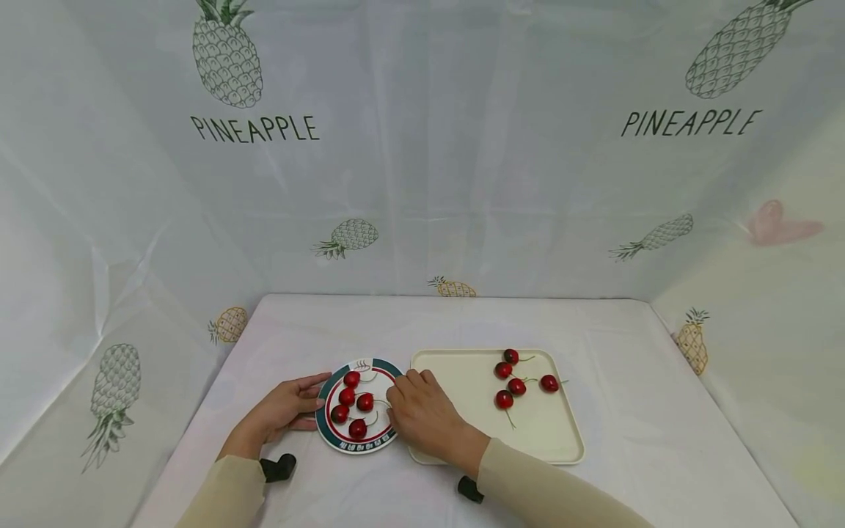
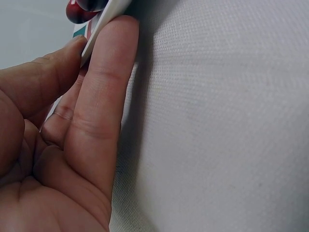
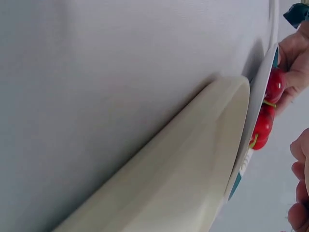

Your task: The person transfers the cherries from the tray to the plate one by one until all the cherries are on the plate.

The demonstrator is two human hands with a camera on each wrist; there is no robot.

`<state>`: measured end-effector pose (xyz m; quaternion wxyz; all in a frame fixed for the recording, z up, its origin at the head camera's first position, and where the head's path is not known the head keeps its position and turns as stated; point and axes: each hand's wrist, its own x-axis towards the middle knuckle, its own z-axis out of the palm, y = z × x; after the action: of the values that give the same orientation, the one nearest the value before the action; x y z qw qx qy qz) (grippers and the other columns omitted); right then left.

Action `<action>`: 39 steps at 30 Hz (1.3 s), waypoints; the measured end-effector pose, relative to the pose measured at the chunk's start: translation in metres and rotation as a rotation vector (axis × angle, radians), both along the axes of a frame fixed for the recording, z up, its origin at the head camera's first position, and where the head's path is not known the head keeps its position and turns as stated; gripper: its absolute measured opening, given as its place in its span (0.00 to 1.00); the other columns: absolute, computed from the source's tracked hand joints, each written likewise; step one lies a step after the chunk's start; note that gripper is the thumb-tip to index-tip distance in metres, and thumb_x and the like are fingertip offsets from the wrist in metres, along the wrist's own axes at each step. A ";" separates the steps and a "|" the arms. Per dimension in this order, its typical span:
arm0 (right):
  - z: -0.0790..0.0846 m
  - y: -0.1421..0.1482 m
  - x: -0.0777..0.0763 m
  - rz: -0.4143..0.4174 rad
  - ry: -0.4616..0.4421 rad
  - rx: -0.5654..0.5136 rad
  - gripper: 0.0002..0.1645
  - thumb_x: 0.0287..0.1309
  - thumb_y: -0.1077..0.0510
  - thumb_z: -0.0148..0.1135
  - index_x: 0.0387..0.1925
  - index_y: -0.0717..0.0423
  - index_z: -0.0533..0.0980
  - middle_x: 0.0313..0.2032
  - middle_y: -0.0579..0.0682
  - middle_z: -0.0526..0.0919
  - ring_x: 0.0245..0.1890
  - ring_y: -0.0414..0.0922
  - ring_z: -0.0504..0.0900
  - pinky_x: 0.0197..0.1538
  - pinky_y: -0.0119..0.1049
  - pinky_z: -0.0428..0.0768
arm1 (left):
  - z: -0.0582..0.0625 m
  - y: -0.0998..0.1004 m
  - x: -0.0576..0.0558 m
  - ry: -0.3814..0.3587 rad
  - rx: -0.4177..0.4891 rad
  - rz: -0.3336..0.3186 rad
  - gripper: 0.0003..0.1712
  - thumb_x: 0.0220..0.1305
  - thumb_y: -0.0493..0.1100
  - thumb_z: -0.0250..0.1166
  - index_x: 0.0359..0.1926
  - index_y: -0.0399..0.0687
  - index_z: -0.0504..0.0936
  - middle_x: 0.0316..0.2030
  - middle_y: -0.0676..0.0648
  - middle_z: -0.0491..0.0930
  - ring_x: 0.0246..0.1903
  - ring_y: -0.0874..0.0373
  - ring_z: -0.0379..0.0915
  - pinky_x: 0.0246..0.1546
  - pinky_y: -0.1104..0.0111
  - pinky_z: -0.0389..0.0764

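My left hand (image 1: pixel 282 407) grips the left rim of a round plate (image 1: pixel 328 438) with a green-and-red border. In the left wrist view the thumb (image 2: pixel 58 72) lies on the rim and a finger (image 2: pixel 99 106) runs beneath it. Several red cherries (image 1: pixel 358 429) with stems lie on the plate. My right hand (image 1: pixel 429 414) is over the plate's right edge, fingers bent. One cherry's (image 1: pixel 365 402) stem reaches toward its fingertips; I cannot tell whether they pinch it. In the right wrist view its fingertips (image 3: pixel 300 193) are only partly visible, near the plate's cherries (image 3: pixel 263 126).
A cream rectangular tray (image 1: pixel 455 374) stands right of the plate, close against it, with several cherries (image 1: pixel 517 386) on its right half. White cloth (image 1: pixel 343 323) covers the table. A pineapple-print sheet (image 1: pixel 422 169) hangs behind and at both sides. Black straps (image 1: pixel 279 468) show at the wrists.
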<state>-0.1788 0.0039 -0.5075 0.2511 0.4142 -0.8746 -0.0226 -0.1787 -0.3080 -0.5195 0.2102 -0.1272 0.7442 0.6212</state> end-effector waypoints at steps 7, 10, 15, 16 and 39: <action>0.004 0.027 0.001 -0.038 -0.009 -0.035 0.12 0.66 0.48 0.68 0.36 0.50 0.76 0.33 0.46 0.74 0.38 0.46 0.71 0.44 0.38 0.70 | 0.001 0.000 0.001 -0.003 -0.014 0.012 0.34 0.75 0.31 0.62 0.78 0.50 0.70 0.68 0.35 0.75 0.43 0.51 0.87 0.41 0.56 0.92; 0.004 0.040 0.000 -0.047 -0.012 -0.061 0.13 0.64 0.49 0.70 0.36 0.51 0.76 0.32 0.47 0.74 0.38 0.47 0.71 0.43 0.39 0.70 | 0.001 0.000 0.001 -0.004 -0.016 0.015 0.33 0.74 0.31 0.62 0.77 0.50 0.71 0.68 0.35 0.76 0.43 0.51 0.87 0.41 0.56 0.92; 0.004 0.065 -0.001 -0.064 -0.011 -0.088 0.15 0.62 0.50 0.72 0.35 0.52 0.74 0.31 0.48 0.72 0.36 0.47 0.70 0.42 0.39 0.69 | 0.000 0.000 0.001 -0.001 -0.010 0.004 0.33 0.74 0.32 0.63 0.77 0.50 0.71 0.68 0.34 0.75 0.44 0.51 0.87 0.42 0.56 0.92; 0.003 0.071 -0.001 -0.068 -0.007 -0.092 0.15 0.61 0.50 0.72 0.35 0.52 0.74 0.31 0.48 0.72 0.36 0.47 0.69 0.42 0.39 0.69 | 0.000 0.000 0.001 0.000 -0.009 0.001 0.34 0.74 0.32 0.63 0.77 0.49 0.71 0.69 0.34 0.75 0.44 0.51 0.87 0.42 0.56 0.92; -0.016 0.179 0.022 -0.169 -0.048 -0.098 0.25 0.48 0.45 0.80 0.31 0.52 0.71 0.31 0.47 0.69 0.35 0.48 0.65 0.40 0.41 0.64 | 0.001 0.001 0.000 0.001 -0.011 -0.001 0.34 0.75 0.32 0.63 0.78 0.49 0.70 0.70 0.32 0.73 0.45 0.51 0.87 0.42 0.55 0.92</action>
<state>-0.1564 0.1831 -0.5232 0.2473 0.3264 -0.9123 0.0091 -0.1784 -0.3074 -0.5189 0.2097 -0.1276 0.7476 0.6171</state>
